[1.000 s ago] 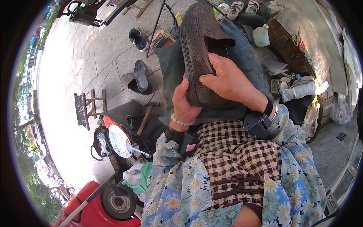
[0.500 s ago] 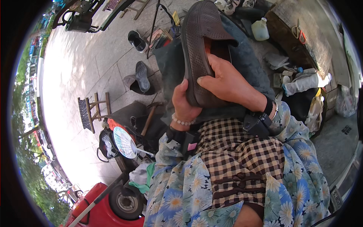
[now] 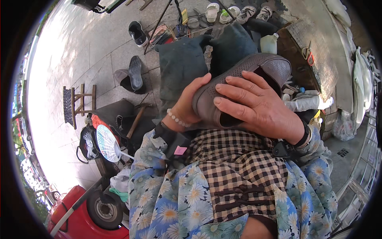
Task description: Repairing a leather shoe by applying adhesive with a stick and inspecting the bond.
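A brown slip-on shoe (image 3: pixel 244 63) with a perforated upper is held over my lap, its far end pointing up and to the right. My left hand (image 3: pixel 188 101) wraps its near left end, with the thumb up along the side. Across the side and opening of the shoe lies my right hand (image 3: pixel 256 105), fingers spread over the upper; its thumb is hidden. Part of the dark opening shows below the right fingers. Beneath the shoe are dark cloths (image 3: pixel 183 59) over my knees and a checked apron (image 3: pixel 238 167).
On the paving to the left are a dark shoe with an insole (image 3: pixel 135 73), a black sneaker (image 3: pixel 137 34), a small stool (image 3: pixel 81 99), a hammer (image 3: pixel 136 121) and a hand fan (image 3: pixel 107 143). To the right are a white jug (image 3: pixel 269 44) and a wooden box (image 3: pixel 314 63) with scissors (image 3: pixel 308 53).
The shoe has turned clockwise and come closer to my lap. My right hand has shifted from inside the opening to lie across the shoe's side. My view has shifted too.
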{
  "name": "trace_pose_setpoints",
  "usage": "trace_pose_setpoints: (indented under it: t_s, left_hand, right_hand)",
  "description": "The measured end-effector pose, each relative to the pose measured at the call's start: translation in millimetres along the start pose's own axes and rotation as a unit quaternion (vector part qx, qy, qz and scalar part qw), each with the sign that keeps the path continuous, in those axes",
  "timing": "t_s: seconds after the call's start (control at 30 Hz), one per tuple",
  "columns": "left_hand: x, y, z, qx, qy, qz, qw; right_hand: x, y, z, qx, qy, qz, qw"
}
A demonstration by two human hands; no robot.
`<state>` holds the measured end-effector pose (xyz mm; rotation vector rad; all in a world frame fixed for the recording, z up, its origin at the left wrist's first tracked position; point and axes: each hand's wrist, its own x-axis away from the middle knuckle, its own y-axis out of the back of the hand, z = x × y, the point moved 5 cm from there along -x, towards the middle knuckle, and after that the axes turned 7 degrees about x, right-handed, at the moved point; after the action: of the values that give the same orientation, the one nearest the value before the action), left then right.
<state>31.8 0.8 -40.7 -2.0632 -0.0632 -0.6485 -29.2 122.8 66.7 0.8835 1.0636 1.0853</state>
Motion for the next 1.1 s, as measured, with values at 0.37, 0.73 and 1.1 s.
trace_pose_setpoints:
  t_s: [0.37,0.73,1.1]
  left_hand:
    - [19,22,-19,0.069,-0.116,-0.025,0.991]
    - [19,24,-17,0.047,-0.143,-0.05,0.987]
    - [20,24,-12,0.019,-0.152,-0.048,0.987]
  right_hand:
    - [-17,-28,-10,-0.004,-0.007,-0.084,0.996]
    - [-18,-33,-9,-0.036,-0.008,-0.084,0.996]
    - [-22,-31,-7,-0.017,-0.011,-0.061,0.998]
